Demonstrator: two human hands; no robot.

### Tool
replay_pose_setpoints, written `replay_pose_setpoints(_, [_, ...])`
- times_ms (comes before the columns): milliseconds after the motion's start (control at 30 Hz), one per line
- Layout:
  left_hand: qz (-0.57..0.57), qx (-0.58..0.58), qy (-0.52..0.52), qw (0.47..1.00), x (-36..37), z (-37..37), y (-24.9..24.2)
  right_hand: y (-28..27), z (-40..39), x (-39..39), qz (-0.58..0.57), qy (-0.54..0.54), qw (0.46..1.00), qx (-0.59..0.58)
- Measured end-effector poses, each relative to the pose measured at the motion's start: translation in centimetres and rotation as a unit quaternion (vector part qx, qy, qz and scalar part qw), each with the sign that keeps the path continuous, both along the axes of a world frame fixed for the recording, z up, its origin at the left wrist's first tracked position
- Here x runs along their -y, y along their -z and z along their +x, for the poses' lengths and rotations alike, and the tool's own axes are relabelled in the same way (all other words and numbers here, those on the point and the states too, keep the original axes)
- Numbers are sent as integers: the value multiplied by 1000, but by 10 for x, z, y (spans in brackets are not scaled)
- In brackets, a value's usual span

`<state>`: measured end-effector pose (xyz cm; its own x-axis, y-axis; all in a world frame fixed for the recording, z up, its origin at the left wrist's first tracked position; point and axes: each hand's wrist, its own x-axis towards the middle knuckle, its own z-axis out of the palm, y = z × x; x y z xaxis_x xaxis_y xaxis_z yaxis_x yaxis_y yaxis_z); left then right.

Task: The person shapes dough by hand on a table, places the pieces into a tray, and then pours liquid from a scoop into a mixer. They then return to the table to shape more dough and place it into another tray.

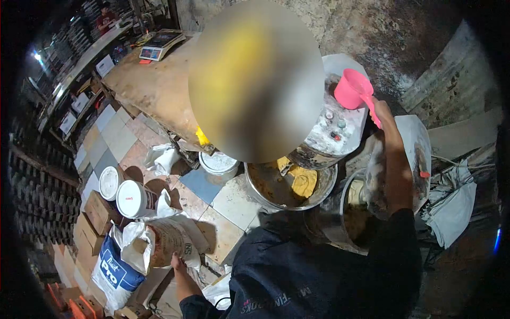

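Observation:
My right hand [381, 110] is closed round the handle of a pink scoop [353, 89], held over the floury top of a mixing machine [340, 130] with buttons. My left hand [178, 261] is low at the left, at the side of an open sack [172, 242]; its fingers are small and partly hidden, so whether they grip the sack I cannot tell. Below the machine stands a metal bowl [255, 194] with yellow dough [304, 182] inside. A second metal bowl [346, 228] with pale material in it is on the right.
Two white-lidded buckets [133, 199] and a blue and white sack [112, 274] stand at the left. Another white bucket [218, 162] is beside the dough bowl. A scale [159, 43] lies on the wooden table [154, 80]. Far back at the upper left is a person [105, 20].

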<state>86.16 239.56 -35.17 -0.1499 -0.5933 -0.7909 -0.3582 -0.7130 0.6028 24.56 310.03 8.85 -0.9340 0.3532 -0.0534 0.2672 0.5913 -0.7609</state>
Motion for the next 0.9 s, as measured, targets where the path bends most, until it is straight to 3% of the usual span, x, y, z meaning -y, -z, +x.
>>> replay_pose_setpoints(100, [-26, -32, 16, 999, 8, -19, -7, 24, -41, -16, 10, 20, 1000, -16])
replay_pose_setpoints(167, [19, -4, 71, 997, 36, -46, 8, 10, -31, 2, 7, 20, 1000, -11])
replay_pose_setpoints(233, [16, -18, 109, 994, 63, -59, 9, 7, -26, 2, -57, -8, 998, 0])
replay_pose_setpoints(267, [-7, -50, 125, 991, 71, -68, 6, 0, -27, -5, -67, -23, 995, 75])
replay_pose_setpoints(300, [-180, -37, 269, 945, 108, -58, 67, -3, -30, -20, -51, -44, 993, 93])
replay_pose_setpoints(333, [-334, 174, 552, 744, 129, -61, 74, 1, -35, -46, -3, -61, 994, 94])
replay_pose_setpoints(367, [-315, 326, 618, 642, 122, -86, 42, 2, -48, -72, 73, -78, 990, 87])
replay_pose_setpoints(400, [-353, 237, 559, 712, 131, -92, 53, -2, -60, -93, 192, -87, 975, 64])
replay_pose_setpoints(467, [-245, 214, 407, 853, 134, -130, 43, -17, -79, -122, 503, -14, 864, -21])
replay_pose_setpoints(500, [-199, 207, 330, 899, 133, -154, 34, -24, -85, -107, 565, 51, 818, -94])
replay_pose_setpoints(567, [-151, 202, 251, 935, 135, -192, 25, -56, -56, 72, 435, 130, 850, -267])
replay_pose_setpoints(633, [-140, 190, 242, 941, 142, -222, 26, -31, -76, 201, 389, 43, 793, -467])
replay_pose_setpoints(667, [-192, 128, 319, 919, 153, -217, 66, -14, -88, 266, 357, 1, 748, -560])
replay_pose_setpoints(733, [-256, 34, 452, 854, 178, -212, 115, 6, -103, 414, 169, -90, 823, -535])
replay_pose_setpoints(800, [-204, 89, 411, 884, 208, -226, 92, 16, -110, 555, 78, -172, 848, -496])
replay_pose_setpoints(867, [-185, 153, 367, 899, 247, -222, 89, 33, -132, 650, 98, -316, 819, -469])
replay_pose_setpoints(900, [-174, 190, 351, 900, 269, -215, 92, 33, -119, 717, -7, -335, 828, -450])
